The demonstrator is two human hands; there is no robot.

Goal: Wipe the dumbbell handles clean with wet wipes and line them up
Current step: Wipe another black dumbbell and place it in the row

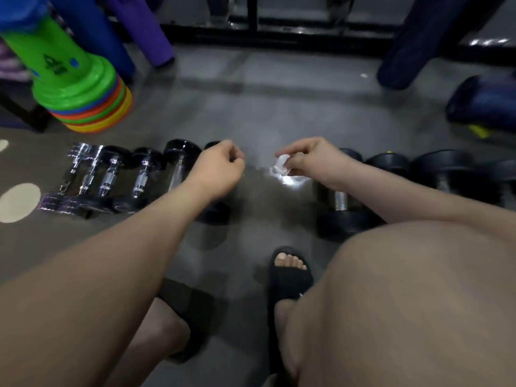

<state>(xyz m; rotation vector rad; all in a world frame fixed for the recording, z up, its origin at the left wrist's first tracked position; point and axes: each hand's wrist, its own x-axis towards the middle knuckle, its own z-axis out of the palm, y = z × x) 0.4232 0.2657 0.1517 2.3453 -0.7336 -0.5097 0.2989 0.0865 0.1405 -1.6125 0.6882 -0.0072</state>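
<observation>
Several dumbbells with chrome handles and black ends lie side by side in a row (111,177) on the grey floor at the left. My left hand (220,169) hovers over the rightmost one of that row, fingers curled, holding nothing. My right hand (310,159) pinches a crumpled white wet wipe (282,166) above the bare floor between the two groups. Under my right forearm lies a larger black dumbbell (342,202). More black dumbbells (444,169) stretch off to the right, partly hidden by my arm and knee.
A green cone holder with stacked coloured discs (83,99) stands at the back left beside blue and purple rolled mats (145,26). A dark rack frame (279,32) crosses the back. A blue bag (483,101) sits far right. My sandalled feet (287,272) are below.
</observation>
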